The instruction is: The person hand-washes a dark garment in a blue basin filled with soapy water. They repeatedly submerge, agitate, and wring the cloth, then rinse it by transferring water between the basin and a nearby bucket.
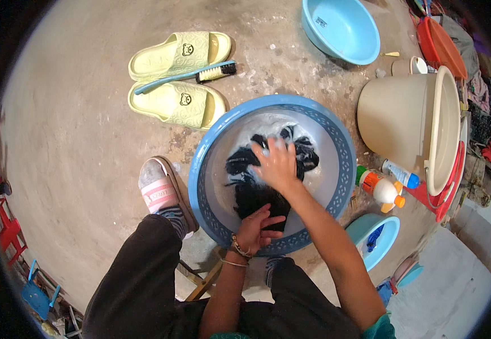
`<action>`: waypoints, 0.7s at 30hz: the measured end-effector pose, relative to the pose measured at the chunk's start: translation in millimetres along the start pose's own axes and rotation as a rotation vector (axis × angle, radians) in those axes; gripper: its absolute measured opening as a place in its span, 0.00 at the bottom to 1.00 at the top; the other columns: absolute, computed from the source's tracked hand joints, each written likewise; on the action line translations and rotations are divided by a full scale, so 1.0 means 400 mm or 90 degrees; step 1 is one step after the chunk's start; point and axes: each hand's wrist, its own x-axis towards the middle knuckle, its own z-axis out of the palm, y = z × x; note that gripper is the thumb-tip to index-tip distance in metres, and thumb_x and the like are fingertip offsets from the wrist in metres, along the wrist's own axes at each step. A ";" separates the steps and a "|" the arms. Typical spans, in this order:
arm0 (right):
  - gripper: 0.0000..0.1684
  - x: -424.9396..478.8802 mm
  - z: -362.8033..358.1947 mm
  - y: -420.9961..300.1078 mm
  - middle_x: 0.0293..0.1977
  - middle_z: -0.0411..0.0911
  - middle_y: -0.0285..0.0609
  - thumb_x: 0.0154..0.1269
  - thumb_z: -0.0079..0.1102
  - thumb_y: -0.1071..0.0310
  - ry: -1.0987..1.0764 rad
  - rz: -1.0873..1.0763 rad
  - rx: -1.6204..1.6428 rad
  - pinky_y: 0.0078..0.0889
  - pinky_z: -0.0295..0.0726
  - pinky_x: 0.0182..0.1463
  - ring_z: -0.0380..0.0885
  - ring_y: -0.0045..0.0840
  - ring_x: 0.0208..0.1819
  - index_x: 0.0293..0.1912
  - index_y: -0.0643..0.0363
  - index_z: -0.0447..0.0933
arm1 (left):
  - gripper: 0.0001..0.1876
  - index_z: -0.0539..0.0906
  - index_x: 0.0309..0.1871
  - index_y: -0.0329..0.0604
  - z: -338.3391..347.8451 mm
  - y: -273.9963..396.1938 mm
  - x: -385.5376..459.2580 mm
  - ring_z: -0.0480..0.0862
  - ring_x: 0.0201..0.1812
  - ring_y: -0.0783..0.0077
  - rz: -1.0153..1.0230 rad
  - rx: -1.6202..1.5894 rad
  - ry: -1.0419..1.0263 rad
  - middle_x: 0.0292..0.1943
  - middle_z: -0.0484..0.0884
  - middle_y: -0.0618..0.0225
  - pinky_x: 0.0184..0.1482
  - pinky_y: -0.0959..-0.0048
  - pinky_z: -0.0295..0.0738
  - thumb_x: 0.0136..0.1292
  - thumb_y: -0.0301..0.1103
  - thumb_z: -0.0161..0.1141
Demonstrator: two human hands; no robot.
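Observation:
A blue plastic basin (203, 148) with a patterned rim band stands between my feet, with cloudy, sudsy water in it. Black wet cloth (262, 199) lies bunched in the water, spreading towards the far side. My right hand (277, 165), somewhat blurred, is over the far part of the cloth with fingers spread and foam on them. Whether its fingertips press into the fabric I cannot tell. Closer to me, my left hand (257, 229) is at the cloth's near end, palm partly up and fingers apart. Bracelets circle that wrist.
Pale yellow slides (186, 101) carry a blue-handled scrub brush (186, 77). A light-blue basin (343, 34) stands at the far right. Rightward are a beige bucket (398, 114), a white bottle with an orange cap (381, 188), a blue-capped bottle (400, 173) and a smaller basin (391, 237).

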 end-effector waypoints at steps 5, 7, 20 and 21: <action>0.24 0.137 -0.086 0.026 0.41 0.78 0.54 0.57 0.56 0.46 -0.377 0.158 0.081 0.50 0.69 0.51 0.76 0.40 0.47 0.43 0.56 0.78 | 0.29 0.50 0.70 0.52 0.002 -0.010 0.002 0.85 0.26 0.66 0.020 -0.003 -0.024 0.50 0.79 0.55 0.16 0.81 0.71 0.68 0.39 0.46; 0.21 0.179 -0.117 0.070 0.40 0.78 0.56 0.59 0.52 0.51 -0.273 0.191 0.162 0.47 0.72 0.50 0.77 0.47 0.44 0.41 0.59 0.78 | 0.30 0.50 0.70 0.47 0.011 -0.015 -0.002 0.85 0.27 0.64 0.034 -0.004 -0.027 0.49 0.80 0.55 0.18 0.79 0.72 0.68 0.38 0.46; 0.28 -0.016 0.022 0.007 0.50 0.66 0.45 0.50 0.63 0.51 0.046 -0.015 -0.017 0.54 0.69 0.43 0.63 0.45 0.53 0.52 0.40 0.73 | 0.22 0.61 0.62 0.51 -0.005 -0.004 -0.010 0.85 0.27 0.66 0.003 -0.013 -0.005 0.50 0.80 0.56 0.15 0.83 0.70 0.67 0.41 0.49; 0.25 0.012 0.010 0.028 0.48 0.69 0.45 0.50 0.62 0.51 0.035 0.000 -0.006 0.50 0.70 0.43 0.67 0.44 0.50 0.50 0.41 0.74 | 0.23 0.60 0.63 0.51 -0.004 -0.007 -0.004 0.85 0.27 0.66 0.005 -0.016 -0.012 0.50 0.80 0.56 0.15 0.83 0.70 0.68 0.41 0.48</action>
